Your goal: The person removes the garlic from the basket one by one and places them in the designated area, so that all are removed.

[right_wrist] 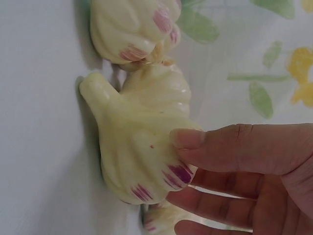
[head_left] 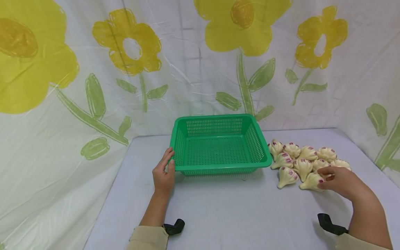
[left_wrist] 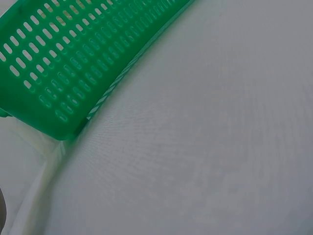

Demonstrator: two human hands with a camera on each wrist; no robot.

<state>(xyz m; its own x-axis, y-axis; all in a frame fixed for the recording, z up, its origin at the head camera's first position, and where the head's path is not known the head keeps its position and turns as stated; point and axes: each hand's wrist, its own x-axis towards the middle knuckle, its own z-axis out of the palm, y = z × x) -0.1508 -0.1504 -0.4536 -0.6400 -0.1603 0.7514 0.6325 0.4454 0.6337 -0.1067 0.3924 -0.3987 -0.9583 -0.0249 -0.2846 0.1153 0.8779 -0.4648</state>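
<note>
A green plastic basket (head_left: 218, 166) with slotted walls stands on the white table, and nothing lies inside it. My left hand (head_left: 164, 175) touches the basket's front left corner with fairly straight fingers. Several garlic bulbs, cream with purple streaks, lie grouped to the right of the basket. At the group's near right side, my right hand (head_left: 340, 182) pinches one garlic bulb (right_wrist: 142, 147). In the right wrist view, the thumb presses on its streaked round end and the fingers reach behind it. Its stem points away from the hand, close to the table.
Another garlic bulb (head_left: 286, 177) lies left of the held one, near the front of the group. Behind the table hangs a white curtain (head_left: 187, 80) printed with yellow flowers. Table surface (head_left: 237, 211) stretches between my forearms. Each wrist carries a black device.
</note>
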